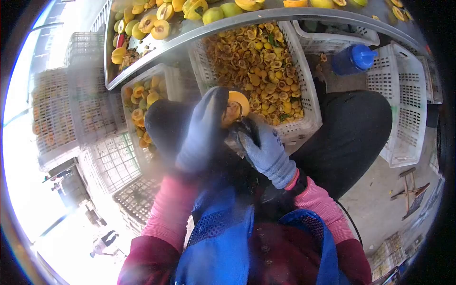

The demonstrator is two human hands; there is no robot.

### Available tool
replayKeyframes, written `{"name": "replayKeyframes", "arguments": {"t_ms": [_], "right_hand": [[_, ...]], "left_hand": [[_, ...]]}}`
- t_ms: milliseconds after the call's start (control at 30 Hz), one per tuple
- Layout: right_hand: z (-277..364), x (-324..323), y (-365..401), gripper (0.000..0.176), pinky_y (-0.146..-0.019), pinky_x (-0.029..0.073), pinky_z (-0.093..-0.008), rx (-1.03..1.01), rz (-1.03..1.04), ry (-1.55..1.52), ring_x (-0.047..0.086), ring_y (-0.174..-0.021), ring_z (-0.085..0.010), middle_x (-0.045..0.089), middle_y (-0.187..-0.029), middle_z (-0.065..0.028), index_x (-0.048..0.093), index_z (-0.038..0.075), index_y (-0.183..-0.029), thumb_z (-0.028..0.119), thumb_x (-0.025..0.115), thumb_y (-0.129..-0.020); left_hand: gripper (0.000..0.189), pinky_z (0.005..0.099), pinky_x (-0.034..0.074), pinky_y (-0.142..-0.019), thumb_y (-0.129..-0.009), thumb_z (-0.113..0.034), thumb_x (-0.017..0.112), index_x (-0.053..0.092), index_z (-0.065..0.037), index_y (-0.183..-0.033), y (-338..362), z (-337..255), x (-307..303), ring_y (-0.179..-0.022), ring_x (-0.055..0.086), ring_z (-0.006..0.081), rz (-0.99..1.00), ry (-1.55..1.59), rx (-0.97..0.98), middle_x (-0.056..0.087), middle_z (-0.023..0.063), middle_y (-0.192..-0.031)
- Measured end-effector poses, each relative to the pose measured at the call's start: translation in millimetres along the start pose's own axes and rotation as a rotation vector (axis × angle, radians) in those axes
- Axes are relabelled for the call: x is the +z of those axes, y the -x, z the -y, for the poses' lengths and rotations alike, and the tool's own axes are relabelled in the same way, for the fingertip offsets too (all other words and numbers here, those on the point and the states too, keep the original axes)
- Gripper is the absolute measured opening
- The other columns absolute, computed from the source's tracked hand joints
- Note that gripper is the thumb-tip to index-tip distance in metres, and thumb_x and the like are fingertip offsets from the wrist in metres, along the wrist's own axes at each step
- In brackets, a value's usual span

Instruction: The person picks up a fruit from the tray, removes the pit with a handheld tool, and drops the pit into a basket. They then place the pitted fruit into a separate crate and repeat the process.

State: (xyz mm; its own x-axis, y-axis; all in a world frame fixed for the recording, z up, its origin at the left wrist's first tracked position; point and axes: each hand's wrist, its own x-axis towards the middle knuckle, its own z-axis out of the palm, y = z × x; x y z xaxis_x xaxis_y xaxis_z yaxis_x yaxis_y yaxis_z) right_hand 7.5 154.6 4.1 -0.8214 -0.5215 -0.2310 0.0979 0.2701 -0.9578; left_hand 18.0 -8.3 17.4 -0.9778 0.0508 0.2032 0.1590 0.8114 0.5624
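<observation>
Fruit (pixel 237 102) was held at centre, over the crate (pixel 304 126) at 12 o'clock. Left hand (pixel 202 130) fingers wrapped it. Right hand (pixel 268 152) sat at its 5 o'clock, finger state unclear. Judged: pitting in hand; next move needs a steady hold.

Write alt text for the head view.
A gloved left hand holds a yellow fruit while the gloved right hand meets it from the side. Behind them is a white crate of fruit scraps, with a metal tray of cut fruit above it.
</observation>
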Motion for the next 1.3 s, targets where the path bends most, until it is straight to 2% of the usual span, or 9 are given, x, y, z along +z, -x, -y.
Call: {"name": "replayKeyframes", "arguments": {"t_ms": [133, 233, 300, 533, 633, 767, 967, 1133, 1300], "right_hand": [[-10.9, 10.6, 3.7, 0.036, -0.075, 0.047, -0.0346, 0.082, -0.03, -0.165, 0.059, -0.09, -0.0284, 0.056, -0.101, -0.0198, 0.045, -0.005, -0.115, 0.013, 0.055, -0.085], [-20.4, 17.3, 6.6, 0.035, -0.073, 0.048, -0.0312, 0.102, -0.017, -0.273, 0.059, -0.088, -0.0226, 0.056, -0.099, -0.0167, 0.045, -0.004, -0.115, 0.012, 0.054, -0.086], [-28.2, 20.5, 8.2, 0.032, -0.071, 0.048, -0.0301, 0.068, -0.021, -0.334, 0.058, -0.085, -0.0208, 0.056, -0.097, -0.0147, 0.047, -0.002, -0.114, 0.013, 0.053, -0.087], [-46.3, 17.0, 5.8, 0.023, -0.057, 0.045, -0.0257, -0.09, 0.021, -0.59, 0.056, -0.067, -0.0172, 0.059, -0.084, -0.0064, 0.056, 0.004, -0.104, 0.021, 0.05, -0.09], [-4.6, 1.6, 4.6, 0.022, -0.047, 0.04, -0.0214, 0.174, 0.079, -0.774, 0.051, -0.056, -0.0118, 0.056, -0.074, -0.0016, 0.057, 0.007, -0.097, 0.026, 0.049, -0.092], [-1.5, -10.6, 3.0, 0.03, -0.037, 0.032, -0.0229, 0.586, 0.468, -1.17, 0.044, -0.045, -0.0097, 0.052, -0.066, 0.0006, 0.055, 0.01, -0.084, 0.038, 0.046, -0.092], [-22.8, 13.9, 4.7, 0.044, -0.033, 0.025, -0.0243, 0.611, 1.027, -2.032, 0.03, -0.038, -0.0095, 0.038, -0.058, 0.0024, 0.048, 0.014, -0.087, 0.056, 0.035, -0.09], [-30.5, 20.3, 2.9, 0.046, -0.035, 0.028, -0.0266, 0.525, 1.129, -2.274, 0.034, -0.04, -0.012, 0.037, -0.061, 0.0007, 0.044, 0.015, -0.092, 0.059, 0.031, -0.089], [-34.0, 20.0, 4.4, 0.048, -0.035, 0.029, -0.0269, 0.544, 1.024, -2.226, 0.034, -0.04, -0.0132, 0.036, -0.058, 0.0009, 0.044, 0.014, -0.09, 0.059, 0.029, -0.089]], "left_hand": [[0.019, 0.0306, 0.045, -0.07, -0.085, -0.004, 0.053, 0.049, 0.005, -0.101, -3.8, -19.2, 19.9, -0.081, 0.054, 0.0267, -0.121, 0.604, -0.474, 0.052, 0.0168, -0.095], [0.019, 0.0285, 0.045, -0.073, -0.09, -0.009, 0.049, 0.049, 0.005, -0.103, -12.0, -39.4, 20.5, -0.084, 0.054, 0.023, -0.211, 0.781, -0.601, 0.053, 0.0149, -0.095], [0.027, 0.0287, 0.044, -0.077, -0.096, -0.018, 0.037, 0.049, 0.004, -0.108, -4.7, -28.3, 29.2, -0.088, 0.054, 0.021, -0.215, 0.379, -0.233, 0.053, 0.0151, -0.1], [0.037, 0.0294, 0.043, -0.082, -0.097, -0.026, 0.033, 0.047, 0.003, -0.116, -10.8, -29.6, -0.7, -0.092, 0.054, 0.019, 0.074, 0.843, -0.475, 0.053, 0.0126, -0.103], [0.04, 0.0289, 0.042, -0.082, -0.095, -0.03, 0.036, 0.048, 0.002, -0.116, -20.9, -24.4, -14.5, -0.092, 0.054, 0.0179, 0.215, 0.791, -0.348, 0.056, 0.0105, -0.099], [0.039, 0.0298, 0.044, -0.08, -0.093, -0.03, 0.042, 0.05, 0.002, -0.113, -16.2, -6.9, 1.0, -0.089, 0.055, 0.0173, 0.153, 0.494, -0.103, 0.057, 0.0113, -0.099], [0.043, 0.0298, 0.044, -0.081, -0.095, -0.035, 0.038, 0.053, 0.002, -0.11, -0.5, -10.6, 12.9, -0.09, 0.055, 0.0176, 0.076, 1.044, -0.526, 0.059, 0.0125, -0.097], [0.043, 0.0347, 0.048, -0.084, -0.095, -0.039, 0.034, 0.053, -0.003, -0.108, 6.4, -29.4, 32.2, -0.087, 0.06, 0.023, -0.145, 1.466, -0.789, 0.061, 0.0112, -0.093], [0.035, 0.0349, 0.05, -0.081, -0.095, -0.034, 0.035, 0.051, -0.006, -0.108, 24.6, 6.7, 67.3, -0.091, 0.058, 0.0215, -0.249, 1.334, -0.922, 0.058, 0.0117, -0.099]]}}
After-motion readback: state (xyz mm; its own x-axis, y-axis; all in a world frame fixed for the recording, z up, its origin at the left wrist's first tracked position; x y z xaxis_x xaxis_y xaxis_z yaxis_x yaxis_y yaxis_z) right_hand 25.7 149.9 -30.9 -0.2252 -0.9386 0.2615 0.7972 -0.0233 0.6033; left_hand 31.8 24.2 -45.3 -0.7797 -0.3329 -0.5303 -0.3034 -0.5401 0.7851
